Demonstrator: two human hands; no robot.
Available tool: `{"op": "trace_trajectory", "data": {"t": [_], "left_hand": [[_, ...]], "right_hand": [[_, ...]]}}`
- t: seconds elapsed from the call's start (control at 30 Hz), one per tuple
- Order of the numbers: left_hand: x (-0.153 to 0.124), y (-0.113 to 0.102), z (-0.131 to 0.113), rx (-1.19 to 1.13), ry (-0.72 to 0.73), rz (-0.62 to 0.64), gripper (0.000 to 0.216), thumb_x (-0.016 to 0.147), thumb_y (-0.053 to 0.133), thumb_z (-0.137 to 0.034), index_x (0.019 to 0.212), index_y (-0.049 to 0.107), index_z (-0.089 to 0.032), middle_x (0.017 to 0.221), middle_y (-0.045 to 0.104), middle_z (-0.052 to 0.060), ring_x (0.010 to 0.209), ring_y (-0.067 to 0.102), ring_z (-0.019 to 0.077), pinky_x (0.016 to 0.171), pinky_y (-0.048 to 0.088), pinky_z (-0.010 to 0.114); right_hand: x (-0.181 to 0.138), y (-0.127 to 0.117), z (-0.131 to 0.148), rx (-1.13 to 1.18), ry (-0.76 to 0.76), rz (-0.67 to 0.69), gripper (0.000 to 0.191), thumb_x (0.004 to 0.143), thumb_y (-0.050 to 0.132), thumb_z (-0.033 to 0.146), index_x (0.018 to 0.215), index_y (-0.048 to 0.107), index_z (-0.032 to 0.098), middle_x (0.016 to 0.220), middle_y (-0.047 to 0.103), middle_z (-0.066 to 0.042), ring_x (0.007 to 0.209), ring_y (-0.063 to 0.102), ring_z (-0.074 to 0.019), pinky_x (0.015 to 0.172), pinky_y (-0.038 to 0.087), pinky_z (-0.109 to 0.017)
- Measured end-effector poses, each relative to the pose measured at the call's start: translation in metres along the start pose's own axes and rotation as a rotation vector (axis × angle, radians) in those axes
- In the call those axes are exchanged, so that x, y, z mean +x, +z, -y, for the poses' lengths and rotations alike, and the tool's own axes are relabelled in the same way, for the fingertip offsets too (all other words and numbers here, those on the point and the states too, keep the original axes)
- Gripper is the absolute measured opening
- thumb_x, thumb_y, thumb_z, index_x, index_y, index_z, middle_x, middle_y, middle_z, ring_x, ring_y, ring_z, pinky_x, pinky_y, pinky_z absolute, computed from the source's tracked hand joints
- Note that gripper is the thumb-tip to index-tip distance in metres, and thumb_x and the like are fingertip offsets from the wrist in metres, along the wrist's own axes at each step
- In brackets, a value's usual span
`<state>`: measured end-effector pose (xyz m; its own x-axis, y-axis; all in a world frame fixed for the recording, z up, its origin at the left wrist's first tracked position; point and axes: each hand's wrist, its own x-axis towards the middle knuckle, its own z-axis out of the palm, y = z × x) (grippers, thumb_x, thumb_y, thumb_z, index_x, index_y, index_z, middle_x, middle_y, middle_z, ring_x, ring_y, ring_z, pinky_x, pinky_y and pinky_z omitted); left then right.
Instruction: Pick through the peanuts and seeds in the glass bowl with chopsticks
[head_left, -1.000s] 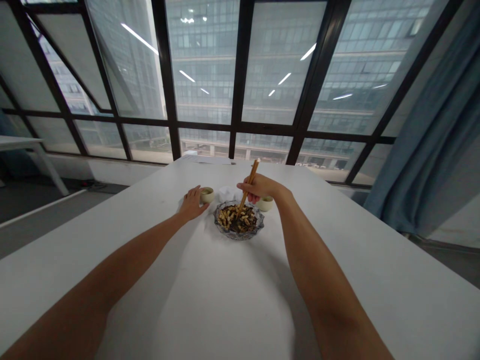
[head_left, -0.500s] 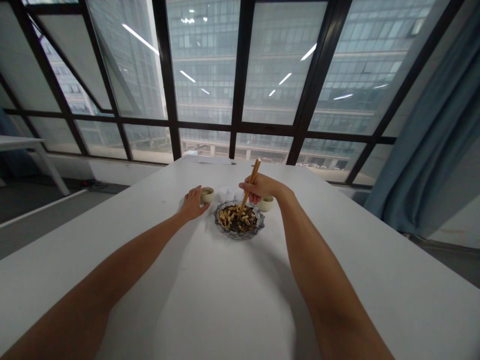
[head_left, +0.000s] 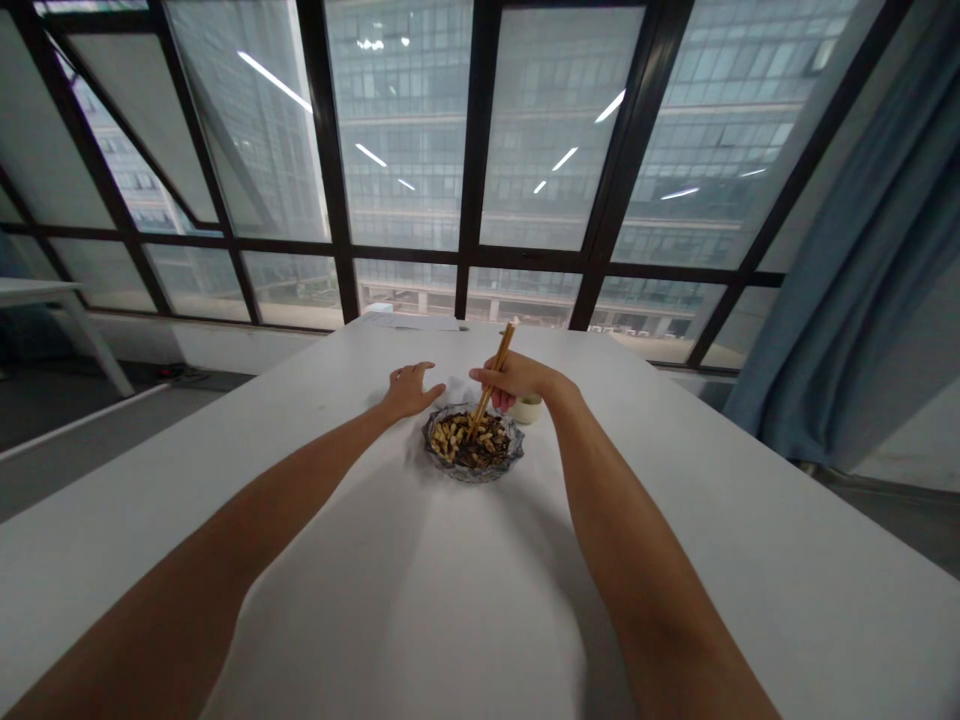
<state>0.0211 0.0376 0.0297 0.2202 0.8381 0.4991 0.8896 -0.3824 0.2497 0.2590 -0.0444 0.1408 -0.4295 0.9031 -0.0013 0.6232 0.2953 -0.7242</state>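
My right hand [head_left: 514,377] grips a pair of wooden chopsticks [head_left: 491,380], tilted, with their lower tips among the food in a clear glass bowl [head_left: 472,476]. Peanut-like pale pieces mixed with small dark pieces [head_left: 466,442] fill the bowl. Just beyond its left rim is my left hand [head_left: 411,390], fingers apart and thumb stretched toward the bowl; I see nothing held in it. Close behind my right hand stands a small pale cup [head_left: 526,410], partly covered by the fingers. A second small cup on the left is hidden now, apparently behind my left hand.
All this rests on a long white table [head_left: 480,590]. Flat white sheets [head_left: 409,322] lie at its far end. Large dark-framed windows [head_left: 525,250] stand beyond it, a blue curtain [head_left: 832,300] hangs at right, and another white table [head_left: 45,292] is at far left.
My left hand has come off the side of the left cup and moved right and slightly up, now covering it. The chopsticks' tips have shifted slightly left within the bowl.
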Motion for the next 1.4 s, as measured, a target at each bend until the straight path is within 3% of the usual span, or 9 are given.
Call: {"op": "trace_trajectory", "data": {"t": [0.2, 0.43, 0.63, 0.73, 1.0, 1.17, 1.4], "left_hand": [[0.015, 0.001, -0.024, 0.082, -0.050, 0.168, 0.077, 0.087, 0.056, -0.067, 0.146, 0.042, -0.020, 0.139, 0.062, 0.016, 0.130, 0.058, 0.0328, 0.111, 0.037, 0.047], [0.020, 0.009, -0.035, 0.056, -0.051, 0.223, 0.075, 0.085, 0.065, -0.059, 0.144, 0.038, -0.022, 0.141, 0.062, 0.015, 0.132, 0.058, 0.0314, 0.112, 0.037, 0.047], [0.026, 0.020, -0.032, 0.004, -0.017, 0.173, 0.072, 0.082, 0.074, -0.043, 0.141, 0.041, -0.020, 0.130, 0.069, 0.017, 0.123, 0.064, 0.0343, 0.106, 0.043, 0.051], [0.027, 0.023, -0.027, -0.046, 0.040, 0.087, 0.072, 0.077, 0.079, -0.033, 0.139, 0.044, -0.020, 0.128, 0.069, 0.016, 0.119, 0.065, 0.0336, 0.103, 0.047, 0.049], [0.016, 0.005, -0.011, -0.132, 0.551, -0.112, 0.059, 0.082, 0.063, -0.017, 0.139, 0.051, -0.020, 0.143, 0.056, 0.012, 0.135, 0.048, 0.0293, 0.117, 0.040, 0.050], [0.010, 0.001, -0.009, -0.136, 0.587, -0.138, 0.056, 0.086, 0.059, -0.019, 0.141, 0.048, -0.019, 0.145, 0.054, 0.014, 0.137, 0.046, 0.0298, 0.117, 0.040, 0.054], [0.008, 0.002, -0.012, -0.114, 0.554, -0.127, 0.057, 0.086, 0.064, -0.025, 0.141, 0.049, -0.020, 0.145, 0.056, 0.013, 0.136, 0.049, 0.0301, 0.116, 0.041, 0.052]], "right_hand": [[-0.003, 0.001, 0.005, -0.040, -0.042, -0.017, 0.044, 0.094, 0.067, 0.047, 0.064, 0.055, 0.018, 0.047, 0.063, -0.001, 0.039, 0.059, -0.0130, 0.041, 0.048, -0.023], [-0.005, 0.004, 0.009, -0.046, -0.017, -0.012, 0.041, 0.099, 0.063, 0.038, 0.064, 0.055, 0.018, 0.046, 0.062, 0.000, 0.039, 0.059, -0.0131, 0.041, 0.049, -0.023], [-0.006, -0.002, 0.007, -0.015, -0.035, -0.028, 0.044, 0.094, 0.067, 0.047, 0.062, 0.054, 0.019, 0.046, 0.063, -0.002, 0.038, 0.060, -0.0136, 0.039, 0.049, -0.022], [-0.008, -0.009, 0.004, -0.002, -0.054, -0.045, 0.042, 0.096, 0.065, 0.045, 0.065, 0.055, 0.018, 0.047, 0.064, -0.002, 0.037, 0.060, -0.0134, 0.039, 0.049, -0.022], [-0.018, -0.029, 0.003, 0.007, -0.194, -0.289, 0.036, 0.101, 0.059, 0.039, 0.072, 0.055, 0.017, 0.051, 0.065, -0.003, 0.038, 0.059, -0.0113, 0.036, 0.046, -0.019], [-0.017, -0.031, 0.002, 0.009, -0.274, -0.376, 0.041, 0.099, 0.059, 0.049, 0.074, 0.055, 0.017, 0.054, 0.066, -0.004, 0.039, 0.059, -0.0122, 0.037, 0.045, -0.021], [-0.001, -0.014, 0.000, 0.042, -0.366, -0.461, 0.050, 0.097, 0.053, 0.062, 0.073, 0.051, 0.019, 0.055, 0.065, -0.003, 0.041, 0.059, -0.0108, 0.038, 0.044, -0.018]]}}
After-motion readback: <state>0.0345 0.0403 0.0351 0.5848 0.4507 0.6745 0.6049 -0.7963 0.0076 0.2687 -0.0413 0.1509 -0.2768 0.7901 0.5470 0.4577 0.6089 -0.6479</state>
